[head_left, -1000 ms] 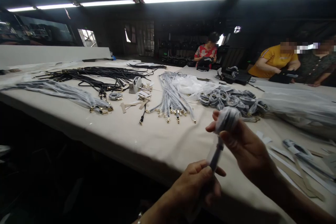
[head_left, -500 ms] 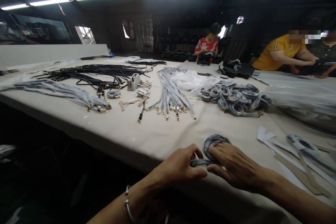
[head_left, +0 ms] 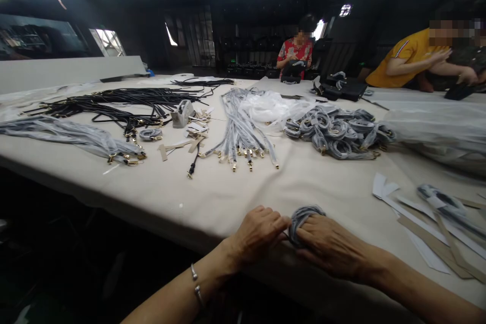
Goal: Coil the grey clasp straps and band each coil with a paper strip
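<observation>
A plastic-wrapped strap (head_left: 304, 215), dark under its film, is wound into a coil at the table's front edge. My right hand (head_left: 330, 245) grips the coil, its fingers inside the loop. Closed at the coil's left side, my left hand (head_left: 260, 230) pinches what looks like the strap's end; its fingers hide most of that part. Farther in, straight wrapped straps (head_left: 243, 126) lie fanned out with gold clasps toward me. To their right is a pile of coiled straps (head_left: 337, 131).
Bare black straps (head_left: 125, 101) and a tape dispenser (head_left: 182, 114) lie at the left. Paper strips (head_left: 421, 228) and another coiled strap (head_left: 440, 200) are at the right. Clear plastic sheeting (head_left: 436, 126) covers the right side. Co-workers, one in a yellow shirt (head_left: 402, 63), are across the table.
My left hand has closed and turned knuckles-up beside the coil, and the strap end has been drawn in against it. The coil has tilted more upright. The camera view has shifted.
</observation>
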Available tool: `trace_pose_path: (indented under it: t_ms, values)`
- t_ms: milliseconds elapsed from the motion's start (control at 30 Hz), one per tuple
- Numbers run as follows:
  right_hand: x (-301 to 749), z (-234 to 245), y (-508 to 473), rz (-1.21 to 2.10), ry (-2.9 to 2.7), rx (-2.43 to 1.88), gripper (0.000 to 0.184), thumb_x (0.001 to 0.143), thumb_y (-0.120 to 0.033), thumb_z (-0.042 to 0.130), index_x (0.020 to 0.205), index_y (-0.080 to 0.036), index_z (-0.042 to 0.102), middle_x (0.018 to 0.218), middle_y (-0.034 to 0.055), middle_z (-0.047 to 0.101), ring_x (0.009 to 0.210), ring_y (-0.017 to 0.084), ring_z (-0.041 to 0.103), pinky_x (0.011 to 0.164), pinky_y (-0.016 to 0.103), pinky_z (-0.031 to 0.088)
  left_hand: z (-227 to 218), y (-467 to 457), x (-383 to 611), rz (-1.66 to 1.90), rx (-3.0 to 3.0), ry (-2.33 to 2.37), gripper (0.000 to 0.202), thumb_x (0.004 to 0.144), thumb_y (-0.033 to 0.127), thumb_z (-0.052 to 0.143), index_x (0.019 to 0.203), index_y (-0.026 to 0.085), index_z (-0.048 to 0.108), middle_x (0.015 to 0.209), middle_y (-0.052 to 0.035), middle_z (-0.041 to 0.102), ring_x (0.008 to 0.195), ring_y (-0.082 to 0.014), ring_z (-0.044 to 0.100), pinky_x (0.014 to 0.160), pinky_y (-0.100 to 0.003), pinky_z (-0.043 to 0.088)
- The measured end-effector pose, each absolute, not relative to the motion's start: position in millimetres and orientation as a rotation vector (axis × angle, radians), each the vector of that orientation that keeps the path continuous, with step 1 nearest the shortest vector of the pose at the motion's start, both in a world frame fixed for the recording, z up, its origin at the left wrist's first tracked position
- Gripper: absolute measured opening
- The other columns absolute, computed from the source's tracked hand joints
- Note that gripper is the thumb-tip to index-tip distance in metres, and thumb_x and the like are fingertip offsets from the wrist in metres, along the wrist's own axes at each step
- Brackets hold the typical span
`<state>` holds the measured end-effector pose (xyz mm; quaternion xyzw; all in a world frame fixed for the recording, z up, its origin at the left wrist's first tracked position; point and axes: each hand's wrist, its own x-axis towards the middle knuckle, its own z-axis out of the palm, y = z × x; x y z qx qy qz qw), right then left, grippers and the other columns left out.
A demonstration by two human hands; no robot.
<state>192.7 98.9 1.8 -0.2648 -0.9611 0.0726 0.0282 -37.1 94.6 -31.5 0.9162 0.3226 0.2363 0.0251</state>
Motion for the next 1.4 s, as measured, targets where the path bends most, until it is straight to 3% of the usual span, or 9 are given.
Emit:
trace_pose_path:
  t_ms: [200, 433, 567, 633, 767, 867, 1000, 1167, 1400]
  values:
    - [190.8, -1.9, 100.9, 0.058, -3.092, -0.630, 0.015, 0.091, -0.021, 0.054, 0.077, -0.020, 0.057, 0.072, 0.0010, 0.063, 0.063, 0.019, 0.049, 0.061, 0.035, 0.028, -30.7, 98.5, -38.3, 0.807, 3.119, 0.682, 0.029, 0.100, 0.016, 0.044, 0.127, 0.022, 0.053, 0.104, -0.0033, 0.067, 0.081, -0.0162, 0.058, 0.075, -0.030, 0.044]
    - [203.8, -6.5, 121.8, 0.183, -3.017, -0.275, 0.021, 0.093, -0.038, 0.056, 0.091, -0.018, 0.062, 0.087, 0.0051, 0.066, 0.077, 0.020, 0.053, 0.072, 0.034, 0.041, -29.8, 103.9, -33.4, 0.659, 3.162, 0.525, 0.022, 0.099, 0.013, 0.043, 0.101, 0.023, 0.062, 0.122, -0.0046, 0.064, 0.103, -0.0196, 0.056, 0.088, -0.034, 0.039]
    - [208.9, -10.4, 127.3, 0.214, -2.931, -0.232, 0.028, 0.098, -0.040, 0.049, 0.091, -0.016, 0.062, 0.084, 0.0069, 0.066, 0.077, 0.020, 0.055, 0.073, 0.035, 0.047, -23.0, 109.7, -31.8, 0.490, 3.126, 0.456, 0.014, 0.099, 0.019, 0.047, 0.095, 0.020, 0.061, 0.116, -0.0057, 0.064, 0.094, -0.0180, 0.055, 0.081, -0.031, 0.041]
    - [213.0, -10.5, 124.4, 0.188, -2.888, -0.270, 0.026, 0.099, -0.038, 0.049, 0.096, -0.016, 0.063, 0.086, 0.0068, 0.068, 0.085, 0.021, 0.059, 0.087, 0.040, 0.049, -18.6, 112.2, -30.8, 0.450, 3.113, 0.450, 0.013, 0.100, 0.021, 0.048, 0.096, 0.019, 0.060, 0.117, -0.0053, 0.063, 0.094, -0.0179, 0.054, 0.081, -0.031, 0.042]
    - [225.4, -12.9, 114.4, 0.071, -2.751, -0.439, 0.031, 0.096, -0.036, 0.058, 0.119, -0.016, 0.062, 0.111, 0.0086, 0.071, 0.120, 0.026, 0.056, 0.116, 0.051, 0.031, -16.5, 114.0, -26.4, 0.406, 3.045, 0.518, 0.011, 0.099, 0.020, 0.047, 0.098, 0.018, 0.058, 0.104, -0.0039, 0.065, 0.094, -0.0193, 0.055, 0.082, -0.032, 0.041]
    - [231.5, -19.5, 110.8, 0.150, -2.684, -0.572, 0.036, 0.096, -0.033, 0.059, 0.127, -0.017, 0.059, 0.127, 0.0124, 0.065, 0.125, 0.025, 0.055, 0.114, 0.046, 0.039, -21.3, 107.6, -19.7, 0.399, 2.966, 0.702, 0.009, 0.097, 0.018, 0.049, 0.103, 0.017, 0.057, 0.095, -0.0043, 0.066, 0.090, -0.0206, 0.057, 0.082, -0.033, 0.041]
    - [227.5, -25.7, 113.8, 0.383, -2.621, -0.592, 0.030, 0.097, -0.033, 0.055, 0.120, -0.015, 0.061, 0.112, 0.0114, 0.070, 0.119, 0.025, 0.058, 0.116, 0.052, 0.035, -29.6, 88.9, -4.9, 0.397, 2.893, 1.007, 0.018, 0.095, 0.016, 0.052, 0.113, 0.018, 0.055, 0.099, -0.0046, 0.068, 0.090, -0.0229, 0.060, 0.082, -0.037, 0.045]
    - [225.0, -29.1, 117.9, 0.567, -2.508, -0.560, 0.028, 0.096, -0.037, 0.057, 0.115, -0.017, 0.062, 0.111, 0.0113, 0.070, 0.115, 0.023, 0.060, 0.117, 0.051, 0.031, -30.0, 74.9, 13.9, 0.153, 2.807, 1.290, 0.026, 0.089, 0.003, 0.052, 0.111, 0.016, 0.058, 0.094, -0.0067, 0.069, 0.075, -0.0231, 0.067, 0.063, -0.032, 0.051]
    - [232.8, -38.9, 110.1, 0.393, -2.441, -0.585, 0.025, 0.093, -0.030, 0.063, 0.116, -0.019, 0.062, 0.115, 0.0120, 0.068, 0.121, 0.025, 0.058, 0.114, 0.053, 0.036, -15.2, 79.5, 5.0, 0.143, 2.559, 1.225, 0.026, 0.090, 0.002, 0.047, 0.106, 0.020, 0.058, 0.107, -0.0057, 0.067, 0.079, -0.0194, 0.069, 0.065, -0.027, 0.052]
